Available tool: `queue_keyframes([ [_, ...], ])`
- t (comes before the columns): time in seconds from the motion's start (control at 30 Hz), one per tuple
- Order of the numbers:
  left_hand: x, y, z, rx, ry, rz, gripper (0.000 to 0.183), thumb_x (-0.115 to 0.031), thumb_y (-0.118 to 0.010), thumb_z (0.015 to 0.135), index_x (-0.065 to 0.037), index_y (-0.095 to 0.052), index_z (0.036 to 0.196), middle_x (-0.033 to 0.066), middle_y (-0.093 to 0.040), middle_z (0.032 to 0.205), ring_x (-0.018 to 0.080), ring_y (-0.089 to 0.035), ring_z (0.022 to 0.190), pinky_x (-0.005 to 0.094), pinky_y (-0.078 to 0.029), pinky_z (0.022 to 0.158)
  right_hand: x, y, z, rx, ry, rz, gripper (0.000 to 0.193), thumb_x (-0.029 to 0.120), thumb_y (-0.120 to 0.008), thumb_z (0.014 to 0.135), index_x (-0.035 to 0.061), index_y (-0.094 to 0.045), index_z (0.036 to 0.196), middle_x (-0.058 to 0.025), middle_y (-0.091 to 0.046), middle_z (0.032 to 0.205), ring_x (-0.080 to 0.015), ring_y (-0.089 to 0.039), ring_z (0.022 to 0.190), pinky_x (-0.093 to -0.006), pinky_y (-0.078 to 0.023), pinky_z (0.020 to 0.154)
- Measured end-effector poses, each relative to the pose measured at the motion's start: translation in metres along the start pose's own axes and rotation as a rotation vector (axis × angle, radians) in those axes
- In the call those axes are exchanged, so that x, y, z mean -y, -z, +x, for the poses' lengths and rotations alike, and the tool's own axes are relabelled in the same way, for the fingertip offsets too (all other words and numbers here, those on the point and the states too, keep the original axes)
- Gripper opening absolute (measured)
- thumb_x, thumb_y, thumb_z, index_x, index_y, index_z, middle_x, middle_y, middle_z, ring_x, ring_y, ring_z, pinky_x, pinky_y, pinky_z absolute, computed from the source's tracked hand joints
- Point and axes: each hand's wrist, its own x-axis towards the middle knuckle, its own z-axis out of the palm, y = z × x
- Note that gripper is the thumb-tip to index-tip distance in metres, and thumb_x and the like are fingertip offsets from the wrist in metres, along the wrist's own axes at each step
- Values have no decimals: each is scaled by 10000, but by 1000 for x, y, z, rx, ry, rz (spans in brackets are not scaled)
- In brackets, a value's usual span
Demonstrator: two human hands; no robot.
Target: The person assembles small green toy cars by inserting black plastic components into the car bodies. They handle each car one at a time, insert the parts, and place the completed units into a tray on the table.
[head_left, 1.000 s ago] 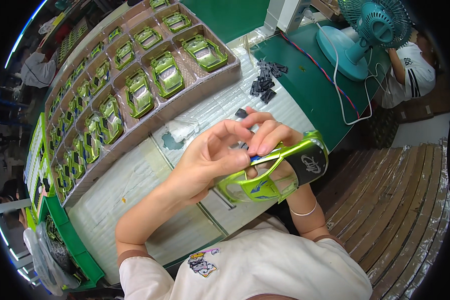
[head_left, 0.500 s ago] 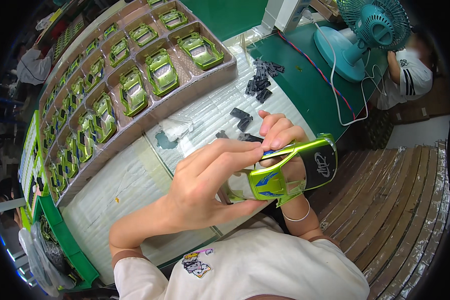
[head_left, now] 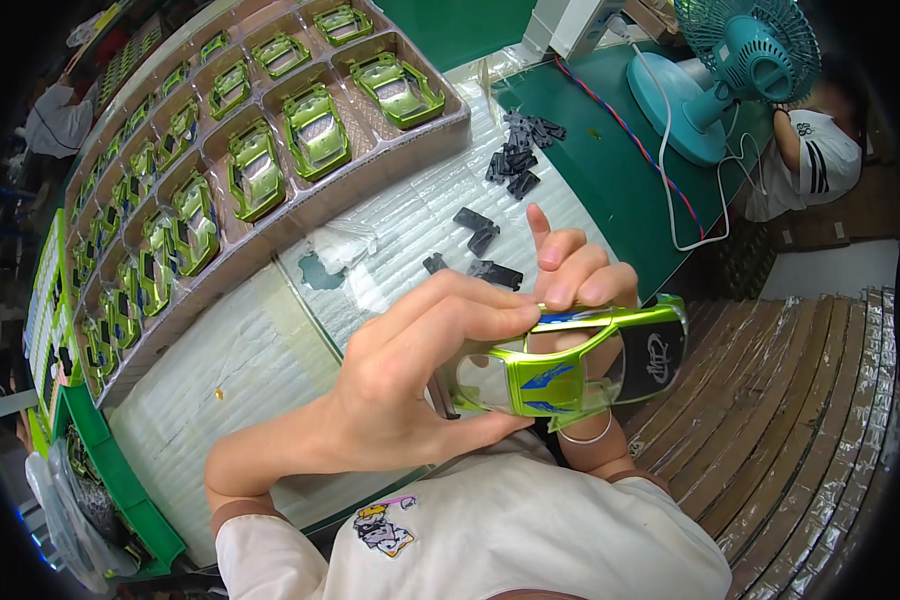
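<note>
A glossy green toy car body (head_left: 555,385) with blue decals, clear windows and a black end is held up over the near table edge, tilted. My left hand (head_left: 410,365) grips one end, its thumb below and fingertips along the upper edge. My right hand (head_left: 585,280) is partly behind the shell, fingers bent at its upper edge and one finger raised; part of this hand shows through the clear window. Just beyond my hands, small black plastic pieces (head_left: 495,275) lie on the white foam sheet (head_left: 390,235).
At left, a large compartment tray (head_left: 370,165) holds many similar green car bodies. More black pieces (head_left: 515,155) are heaped farther back. A teal fan (head_left: 685,110) and loose cables stand at far right, near another person (head_left: 820,150). Flattened brown cardboard (head_left: 760,400) is at right; a green bin (head_left: 120,480) is at lower left.
The toy car body has shifted slightly right and down and turned a little in my hands. One finger of my right hand has lifted higher. The view has shifted slightly.
</note>
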Motion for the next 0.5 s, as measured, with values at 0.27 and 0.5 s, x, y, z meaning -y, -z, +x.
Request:
queue_keyframes([
  [0.27, -2, 3, 0, 18, 22, -21, 512, -37, -784, 541, 22, -578, 1006, 144, -598, 984, 241, -608, 866, 289, -497, 707, 2, 2, 1, 21, -16, -36, 195, 105, -698, 739, 129, -523, 820, -7, -615, 751, -159, -530, 851, -391, -279, 1032],
  [0.5, 5, -1, 1, 53, 37, -29, 544, -46, -803, 541, 30, -565, 1024, 158, -598, 997, 244, -609, 877, 305, -488, 755, 1, 6, -3, -27, -89, -114, 144, 129, -672, 767, 141, -529, 749, 17, -605, 676, -132, -518, 800, -375, -274, 1017],
])
